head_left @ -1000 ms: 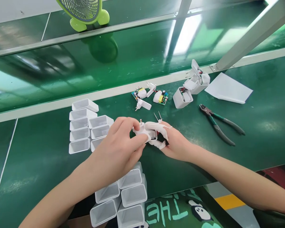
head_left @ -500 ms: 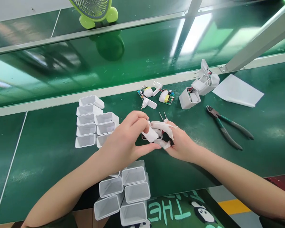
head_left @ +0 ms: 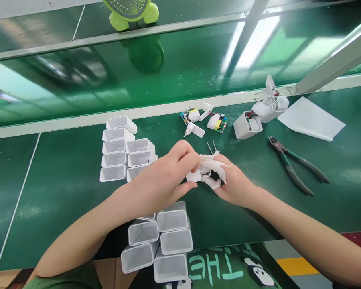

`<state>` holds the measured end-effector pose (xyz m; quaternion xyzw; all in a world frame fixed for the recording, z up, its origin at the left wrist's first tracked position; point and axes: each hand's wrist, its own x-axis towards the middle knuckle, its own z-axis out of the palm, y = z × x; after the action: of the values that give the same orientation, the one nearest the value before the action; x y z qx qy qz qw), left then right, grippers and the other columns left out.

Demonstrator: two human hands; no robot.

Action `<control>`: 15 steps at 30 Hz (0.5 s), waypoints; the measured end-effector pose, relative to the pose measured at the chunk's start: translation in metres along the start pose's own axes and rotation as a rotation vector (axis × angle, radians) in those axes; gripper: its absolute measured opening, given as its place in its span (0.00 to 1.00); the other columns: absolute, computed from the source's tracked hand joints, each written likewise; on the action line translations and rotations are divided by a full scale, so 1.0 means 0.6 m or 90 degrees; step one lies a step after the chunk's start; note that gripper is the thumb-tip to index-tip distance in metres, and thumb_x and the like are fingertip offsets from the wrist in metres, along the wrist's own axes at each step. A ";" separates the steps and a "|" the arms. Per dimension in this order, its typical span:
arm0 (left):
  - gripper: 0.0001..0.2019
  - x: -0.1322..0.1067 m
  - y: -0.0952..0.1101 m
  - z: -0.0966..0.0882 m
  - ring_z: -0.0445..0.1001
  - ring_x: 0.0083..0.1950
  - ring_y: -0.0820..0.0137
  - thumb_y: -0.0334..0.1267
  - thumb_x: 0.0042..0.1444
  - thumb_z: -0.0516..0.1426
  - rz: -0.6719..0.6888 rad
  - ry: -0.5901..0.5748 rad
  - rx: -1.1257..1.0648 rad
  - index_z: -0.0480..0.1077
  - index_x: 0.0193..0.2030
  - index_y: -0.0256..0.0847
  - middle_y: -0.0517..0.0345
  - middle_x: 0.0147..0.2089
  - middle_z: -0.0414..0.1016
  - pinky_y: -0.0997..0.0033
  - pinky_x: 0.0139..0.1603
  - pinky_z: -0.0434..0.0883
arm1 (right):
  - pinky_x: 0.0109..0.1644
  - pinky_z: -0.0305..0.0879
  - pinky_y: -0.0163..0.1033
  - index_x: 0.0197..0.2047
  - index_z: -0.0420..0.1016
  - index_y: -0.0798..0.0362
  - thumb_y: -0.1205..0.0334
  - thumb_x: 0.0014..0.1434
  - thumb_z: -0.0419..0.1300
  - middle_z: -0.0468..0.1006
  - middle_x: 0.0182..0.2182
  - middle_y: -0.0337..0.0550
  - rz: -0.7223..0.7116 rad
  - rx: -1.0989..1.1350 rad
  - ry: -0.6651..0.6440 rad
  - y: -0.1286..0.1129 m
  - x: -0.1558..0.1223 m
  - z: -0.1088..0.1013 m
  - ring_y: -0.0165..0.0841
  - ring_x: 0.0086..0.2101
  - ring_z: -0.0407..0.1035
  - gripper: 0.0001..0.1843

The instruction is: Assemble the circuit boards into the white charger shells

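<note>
My left hand (head_left: 176, 172) is closed, its fingertips pinching a small white plastic cover (head_left: 193, 176) at the mouth of a white plastic case (head_left: 205, 172). My right hand (head_left: 233, 178) is wrapped round that case from the right, with torn-looking white finger coverings (head_left: 213, 163) on its fingers. Two thin metal prongs (head_left: 211, 147) stick up just above the right hand; what they belong to is hidden. Most of the case is hidden behind both hands, and only a bit of its dark opening shows.
Empty white cases stand in rows (head_left: 113, 159) at left and near the front edge (head_left: 173, 243). Farther back lie circuit boards (head_left: 218, 123) with white plug covers (head_left: 194, 129). Two wired cases (head_left: 248, 125), cutting pliers (head_left: 289, 160) and a white sheet (head_left: 311, 118) are at right.
The left fingers have shifted over the small cover, which now sits lower and more to the side of the case's opening. The whole view has swung slightly, moving the bench things rightward.
</note>
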<state>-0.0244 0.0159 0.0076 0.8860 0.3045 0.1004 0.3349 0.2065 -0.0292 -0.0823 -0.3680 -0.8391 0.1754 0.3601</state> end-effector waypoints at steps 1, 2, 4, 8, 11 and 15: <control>0.16 0.000 -0.001 0.000 0.73 0.57 0.60 0.28 0.61 0.61 0.008 0.002 0.003 0.56 0.45 0.45 0.54 0.52 0.62 0.65 0.44 0.77 | 0.41 0.72 0.47 0.44 0.66 0.51 0.72 0.62 0.57 0.73 0.39 0.49 -0.006 -0.009 -0.006 0.000 -0.001 0.001 0.39 0.38 0.67 0.09; 0.17 0.001 -0.001 0.000 0.74 0.55 0.61 0.28 0.60 0.61 0.014 0.007 0.005 0.56 0.46 0.45 0.55 0.51 0.63 0.64 0.44 0.77 | 0.40 0.72 0.46 0.41 0.66 0.50 0.74 0.61 0.57 0.72 0.37 0.48 -0.012 -0.022 -0.014 0.000 -0.002 0.002 0.39 0.37 0.66 0.09; 0.20 0.000 -0.002 0.002 0.75 0.50 0.62 0.29 0.59 0.62 0.018 0.027 0.006 0.56 0.50 0.45 0.54 0.51 0.64 0.60 0.44 0.78 | 0.37 0.69 0.44 0.35 0.66 0.50 0.76 0.59 0.56 0.68 0.35 0.47 -0.034 -0.068 -0.026 -0.002 -0.002 0.002 0.38 0.35 0.63 0.10; 0.30 -0.002 -0.004 0.010 0.76 0.52 0.59 0.28 0.58 0.63 0.003 0.068 -0.027 0.52 0.61 0.48 0.51 0.56 0.65 0.53 0.50 0.79 | 0.32 0.62 0.39 0.28 0.65 0.52 0.79 0.57 0.55 0.63 0.33 0.47 -0.069 -0.155 -0.038 -0.008 0.000 -0.001 0.35 0.32 0.55 0.13; 0.35 -0.003 -0.004 0.010 0.74 0.60 0.55 0.30 0.59 0.63 -0.014 0.054 -0.076 0.49 0.66 0.53 0.50 0.62 0.64 0.51 0.57 0.79 | 0.32 0.60 0.38 0.28 0.68 0.53 0.79 0.55 0.57 0.62 0.33 0.46 -0.061 -0.131 -0.047 -0.008 0.000 -0.003 0.34 0.32 0.54 0.11; 0.39 -0.003 -0.001 -0.012 0.66 0.70 0.53 0.43 0.58 0.67 0.011 0.112 -0.118 0.48 0.69 0.56 0.50 0.71 0.55 0.48 0.65 0.75 | 0.34 0.63 0.41 0.29 0.71 0.54 0.80 0.54 0.59 0.65 0.34 0.48 -0.048 -0.073 -0.061 -0.003 -0.001 -0.002 0.36 0.35 0.59 0.10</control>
<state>-0.0288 0.0193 0.0130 0.8417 0.3144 0.2082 0.3864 0.2068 -0.0309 -0.0808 -0.3471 -0.8773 0.1308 0.3045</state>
